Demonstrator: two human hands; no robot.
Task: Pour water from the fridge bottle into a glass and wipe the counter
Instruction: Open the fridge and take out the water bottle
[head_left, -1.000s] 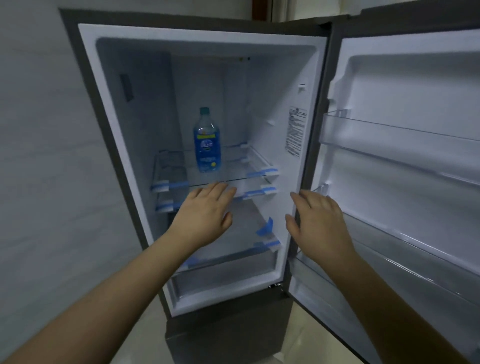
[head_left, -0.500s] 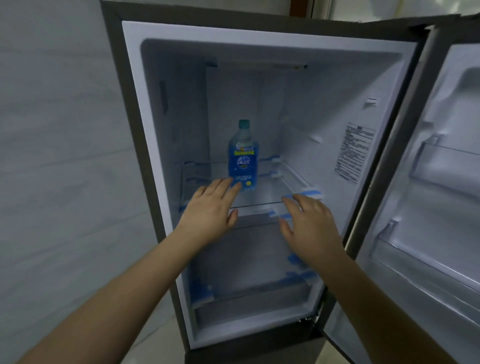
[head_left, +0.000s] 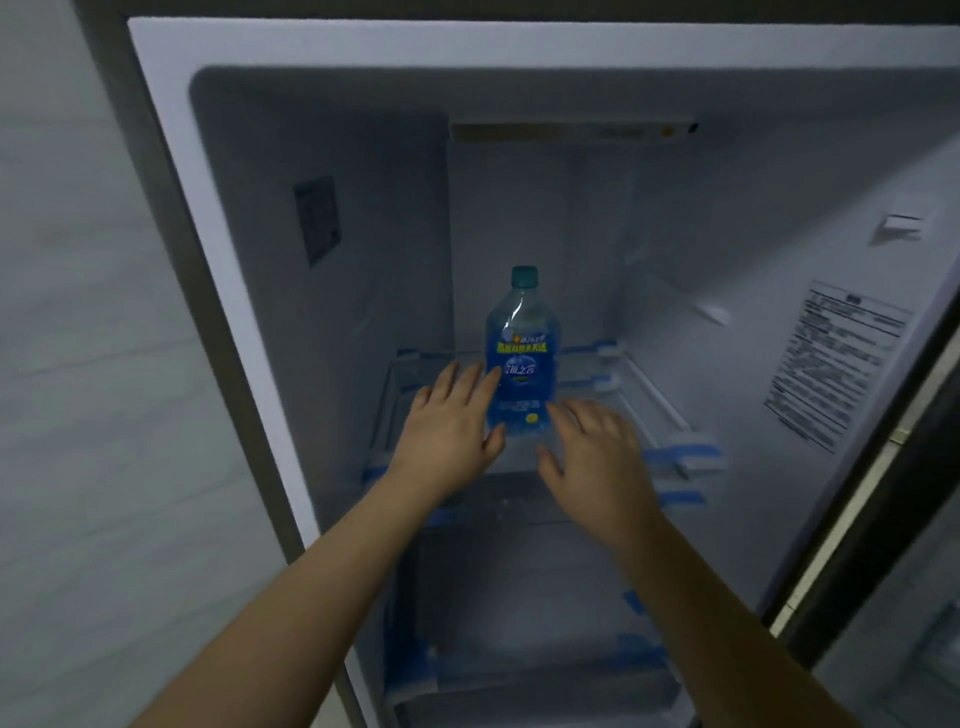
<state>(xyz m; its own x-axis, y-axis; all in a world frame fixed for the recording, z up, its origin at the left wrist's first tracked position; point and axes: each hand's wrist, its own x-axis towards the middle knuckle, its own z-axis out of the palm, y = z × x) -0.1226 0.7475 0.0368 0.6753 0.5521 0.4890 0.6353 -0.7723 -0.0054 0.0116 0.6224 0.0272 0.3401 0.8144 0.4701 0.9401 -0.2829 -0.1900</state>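
A clear bottle (head_left: 522, 353) with a blue label and a teal cap stands upright on the glass shelf (head_left: 639, 384) inside the open fridge. My left hand (head_left: 451, 422) is just left of the bottle, fingers spread, its fingertips overlapping the label's left edge. My right hand (head_left: 597, 451) is in front of the bottle's lower right, fingers apart, holding nothing. Neither hand is closed around the bottle. No glass or cloth is in view.
The fridge interior (head_left: 753, 197) holds nothing else; a lower shelf and a drawer with blue tape strips sit below. The open door's dark edge (head_left: 883, 499) runs down the right. A pale tiled wall (head_left: 88, 364) is at the left.
Both hands have reached deeper into the fridge and closed in on the bottle from either side. The camera has come closer, and the door has slid out of frame to the right.
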